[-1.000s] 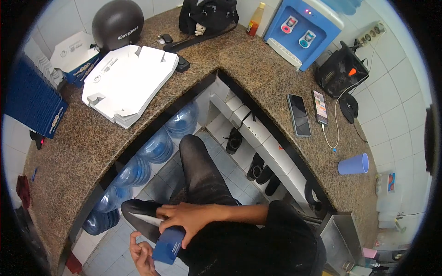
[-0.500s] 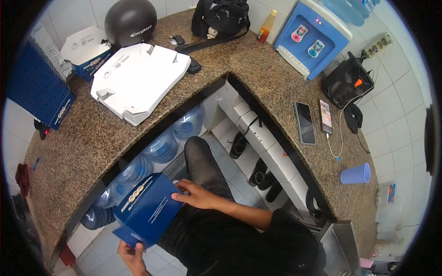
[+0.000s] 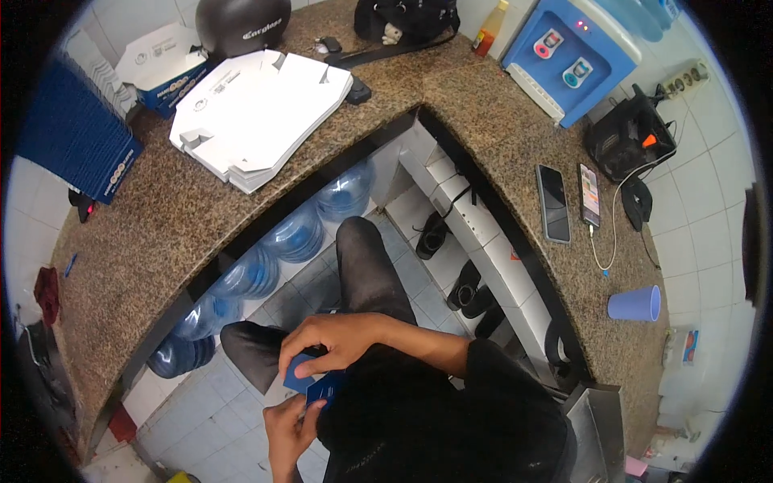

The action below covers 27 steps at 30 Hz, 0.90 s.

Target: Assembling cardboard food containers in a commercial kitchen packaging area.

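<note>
Close to my torso, above my lap, I hold a blue cardboard box (image 3: 323, 389). Only small blue parts of it show, since my hands and dark shirt hide the rest. My right hand (image 3: 334, 342) bends over its upper part, fingers curled down onto the card. Lower down, my left hand (image 3: 291, 431) pinches its near edge between thumb and fingers. How far the box is folded cannot be made out.
On the granite counter (image 3: 185, 233) lie white flat cardboard blanks (image 3: 262, 113), near a stack of blue boxes (image 3: 76, 133) and an open box (image 3: 169, 76). Two phones (image 3: 553, 204) and a purple cup (image 3: 634, 303) sit right. Water jugs (image 3: 294, 232) stand below.
The blue box has come from the left, where its printed face showed, in against my torso and turned. Both hands moved with it, closer together. A second knee now shows.
</note>
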Each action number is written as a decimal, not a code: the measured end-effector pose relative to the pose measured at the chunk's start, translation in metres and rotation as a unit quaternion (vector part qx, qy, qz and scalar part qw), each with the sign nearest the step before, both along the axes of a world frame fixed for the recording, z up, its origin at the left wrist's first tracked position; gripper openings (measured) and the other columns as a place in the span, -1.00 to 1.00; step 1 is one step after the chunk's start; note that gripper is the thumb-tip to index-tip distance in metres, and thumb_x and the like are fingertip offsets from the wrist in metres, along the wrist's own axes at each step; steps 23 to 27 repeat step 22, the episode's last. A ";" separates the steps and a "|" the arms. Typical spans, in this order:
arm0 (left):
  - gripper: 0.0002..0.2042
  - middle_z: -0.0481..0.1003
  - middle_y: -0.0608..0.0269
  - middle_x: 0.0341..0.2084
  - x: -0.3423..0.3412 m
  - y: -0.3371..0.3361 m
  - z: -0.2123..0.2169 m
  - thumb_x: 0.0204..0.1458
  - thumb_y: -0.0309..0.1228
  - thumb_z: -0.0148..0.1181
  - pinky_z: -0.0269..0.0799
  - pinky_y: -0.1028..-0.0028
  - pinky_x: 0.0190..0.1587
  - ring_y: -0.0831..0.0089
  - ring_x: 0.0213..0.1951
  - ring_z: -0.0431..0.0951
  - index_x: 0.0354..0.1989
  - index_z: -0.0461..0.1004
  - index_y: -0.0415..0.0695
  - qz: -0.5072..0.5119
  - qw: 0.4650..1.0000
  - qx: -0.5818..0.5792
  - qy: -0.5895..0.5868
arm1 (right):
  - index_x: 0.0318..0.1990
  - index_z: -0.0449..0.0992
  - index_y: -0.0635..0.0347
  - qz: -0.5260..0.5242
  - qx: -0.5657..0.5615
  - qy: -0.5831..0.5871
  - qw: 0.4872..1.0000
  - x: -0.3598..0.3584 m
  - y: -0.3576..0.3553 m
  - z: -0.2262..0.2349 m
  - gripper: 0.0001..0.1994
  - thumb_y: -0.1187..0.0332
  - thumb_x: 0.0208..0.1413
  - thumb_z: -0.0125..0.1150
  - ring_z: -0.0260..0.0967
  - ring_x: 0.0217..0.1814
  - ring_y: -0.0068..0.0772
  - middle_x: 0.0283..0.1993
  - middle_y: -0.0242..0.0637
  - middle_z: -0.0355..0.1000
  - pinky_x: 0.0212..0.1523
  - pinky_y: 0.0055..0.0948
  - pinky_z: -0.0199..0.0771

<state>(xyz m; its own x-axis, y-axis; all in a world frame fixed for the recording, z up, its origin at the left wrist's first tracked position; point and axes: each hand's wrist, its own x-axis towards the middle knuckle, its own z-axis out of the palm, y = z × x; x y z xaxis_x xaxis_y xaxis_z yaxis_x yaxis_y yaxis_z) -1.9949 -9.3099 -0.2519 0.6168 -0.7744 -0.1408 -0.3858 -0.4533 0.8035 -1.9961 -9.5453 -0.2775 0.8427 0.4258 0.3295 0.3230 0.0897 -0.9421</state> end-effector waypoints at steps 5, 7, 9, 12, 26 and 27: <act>-0.76 0.54 0.15 -0.40 -0.007 0.001 -0.012 -0.04 -0.52 0.27 0.52 0.45 -0.37 0.37 -0.40 0.56 -0.19 0.43 -0.27 0.186 0.893 -0.073 0.403 | -0.21 0.55 0.23 -0.138 0.103 0.023 0.985 -0.005 0.001 0.011 -0.80 0.32 0.07 0.22 0.37 -0.22 -0.43 -0.26 -0.30 0.42 -0.26 -0.48 0.33; -0.76 0.50 0.21 -0.38 -0.007 0.000 -0.018 -0.01 -0.51 0.25 0.52 0.44 -0.36 0.40 -0.38 0.54 -0.17 0.42 -0.26 0.176 0.867 -0.061 0.461 | -0.26 0.58 0.20 -0.132 0.160 0.027 0.978 -0.010 0.002 0.017 -0.83 0.34 0.03 0.24 0.34 -0.30 -0.46 -0.34 -0.31 0.38 -0.29 -0.48 0.30; -0.56 0.44 0.14 -0.29 -0.008 0.000 -0.022 -0.09 -0.62 0.25 0.55 0.37 -0.35 0.41 -0.33 0.52 0.00 0.29 -0.29 0.191 0.822 -0.021 0.536 | -0.25 0.59 0.19 -0.043 0.096 0.017 0.994 -0.009 0.004 0.019 -0.83 0.34 0.02 0.24 0.35 -0.29 -0.42 -0.34 -0.30 0.37 -0.29 -0.46 0.30; -0.80 0.48 0.23 -0.44 0.009 -0.004 -0.022 -0.06 -0.64 0.12 0.52 0.47 -0.42 0.48 -0.41 0.52 -0.21 0.46 -0.30 0.124 0.842 -0.028 0.524 | -0.22 0.58 0.17 0.099 -0.006 -0.022 0.995 -0.002 -0.009 0.020 -0.79 0.34 -0.04 0.27 0.36 -0.27 -0.29 -0.33 -0.25 0.37 -0.27 -0.36 0.31; -0.82 0.51 0.28 -0.55 0.035 -0.005 0.000 0.13 -0.38 0.12 0.47 0.56 -0.49 0.56 -0.59 0.49 -0.25 0.51 -0.25 0.103 0.897 -0.018 0.429 | -0.17 0.51 0.18 -0.191 -0.126 0.014 0.973 -0.010 -0.011 0.025 -0.74 0.40 -0.08 0.24 0.37 -0.16 -0.15 -0.22 -0.19 0.37 -0.16 -0.29 0.34; -0.82 0.51 0.28 -0.55 0.035 -0.005 0.000 0.13 -0.38 0.12 0.47 0.56 -0.49 0.56 -0.59 0.49 -0.25 0.51 -0.25 0.103 0.897 -0.018 0.429 | -0.17 0.51 0.18 -0.191 -0.126 0.014 0.973 -0.010 -0.011 0.025 -0.74 0.40 -0.08 0.24 0.37 -0.16 -0.15 -0.22 -0.19 0.37 -0.16 -0.29 0.34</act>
